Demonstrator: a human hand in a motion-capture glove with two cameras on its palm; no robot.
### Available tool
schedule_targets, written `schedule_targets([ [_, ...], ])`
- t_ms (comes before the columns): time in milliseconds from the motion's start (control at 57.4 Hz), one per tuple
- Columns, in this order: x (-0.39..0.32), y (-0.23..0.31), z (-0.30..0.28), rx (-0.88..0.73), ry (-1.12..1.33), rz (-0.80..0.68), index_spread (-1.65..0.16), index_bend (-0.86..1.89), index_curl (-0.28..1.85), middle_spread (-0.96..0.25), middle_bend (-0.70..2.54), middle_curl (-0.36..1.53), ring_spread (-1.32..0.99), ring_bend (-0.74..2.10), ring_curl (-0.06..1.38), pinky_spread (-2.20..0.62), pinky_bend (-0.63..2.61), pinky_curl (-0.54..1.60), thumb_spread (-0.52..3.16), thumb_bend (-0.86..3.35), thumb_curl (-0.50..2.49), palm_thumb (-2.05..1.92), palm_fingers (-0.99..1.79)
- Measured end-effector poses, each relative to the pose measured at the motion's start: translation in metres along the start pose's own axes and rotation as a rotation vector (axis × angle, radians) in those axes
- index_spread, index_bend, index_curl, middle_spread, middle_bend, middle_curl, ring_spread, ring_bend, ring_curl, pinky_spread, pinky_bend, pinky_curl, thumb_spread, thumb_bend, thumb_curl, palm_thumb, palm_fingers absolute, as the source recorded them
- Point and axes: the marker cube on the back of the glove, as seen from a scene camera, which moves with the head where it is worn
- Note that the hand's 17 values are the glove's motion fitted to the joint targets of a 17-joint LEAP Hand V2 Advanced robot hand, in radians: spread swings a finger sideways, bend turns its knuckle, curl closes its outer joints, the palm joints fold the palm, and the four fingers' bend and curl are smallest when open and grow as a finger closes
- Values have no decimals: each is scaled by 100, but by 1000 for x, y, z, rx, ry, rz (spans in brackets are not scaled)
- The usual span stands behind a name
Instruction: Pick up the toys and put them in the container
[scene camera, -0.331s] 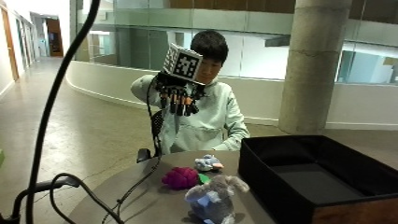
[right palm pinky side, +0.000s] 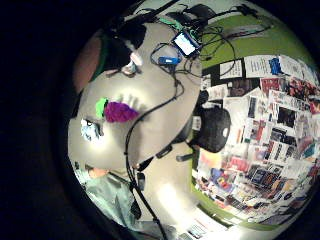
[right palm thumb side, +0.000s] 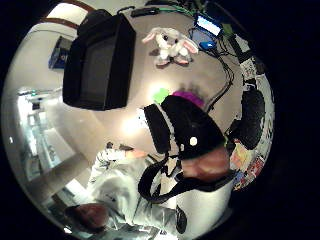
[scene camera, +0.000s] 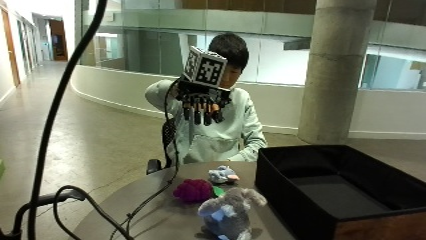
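The gloved right hand (scene camera: 203, 106) was raised high above the table (scene camera: 153, 210), in front of the seated person's chest, its fingers (scene camera: 208, 114) hanging downward, straight and a little apart, holding and touching nothing. Three toys lay on the table beneath it. A purple knobbly plush toy (scene camera: 194, 190) with a green part sat near the middle of the table, and a small blue-grey toy (scene camera: 221, 174) lay just behind it, toward the person's edge. A grey plush rabbit (scene camera: 228, 210) with long ears stood near the edge closest to the outside camera, just beside the purple toy. The black container (scene camera: 296, 197), a large open box, stood on the far side of the table from the dangling cables, its near wall just beside the rabbit and the purple toy; its inside looked dark and no toy could be seen in it. In the thumb side palm view the container (right palm thumb side: 100, 60) showed its open top, with the rabbit (right palm thumb side: 170, 45) on the table beside it and the purple toy (right palm thumb side: 187, 95) partly hidden behind the glove. The little finger side palm view showed the purple toy (right palm pinky side: 120, 111) and the small blue-grey toy (right palm pinky side: 91, 130) on the pale tabletop. No writing on the toys or the container could be read.
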Motion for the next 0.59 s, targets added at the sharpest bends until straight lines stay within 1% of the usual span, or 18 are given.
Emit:
schedule_targets([
  [35, -5, 3, 2, 3, -18, -9, -21, 9, 11, -6, 27, 18, -17, 48, 18, -5, 66, 27, 130, 0, 10, -1, 24],
  [122, -7, -15, 1, 13, -27, -33, -22, 8, 11, -4, 24, 20, -17, 51, 20, -5, 76, 30, 136, -1, 12, -1, 11],
  [192, -9, -32, 1, 31, -37, -45, -23, 7, 11, -3, 22, 22, -16, 48, 20, -4, 83, 33, 139, -1, 13, -1, -4],
  [227, -10, -41, 2, 41, -44, -57, -23, 8, 11, -2, 22, 23, -15, 48, 20, -4, 85, 33, 140, -1, 14, -1, -6],
  [244, -11, -47, 3, 45, -50, -64, -23, 6, 11, -2, 20, 22, -14, 45, 19, -3, 88, 34, 140, -1, 14, -1, -13],
  [314, -15, -67, 9, 45, -75, -83, -23, 7, 11, -1, 16, 23, -12, 39, 18, -2, 92, 35, 141, -1, 16, -1, -22],
  [471, -25, -114, 35, 41, -108, -121, -24, 6, 11, 0, 13, 23, -7, 32, 19, -1, 93, 36, 140, 0, 20, 1, -28],
  [592, -35, -143, 65, -13, -121, -132, -25, 5, 11, 0, 13, 23, -5, 29, 20, 0, 93, 36, 138, 0, 22, 5, -27],
])
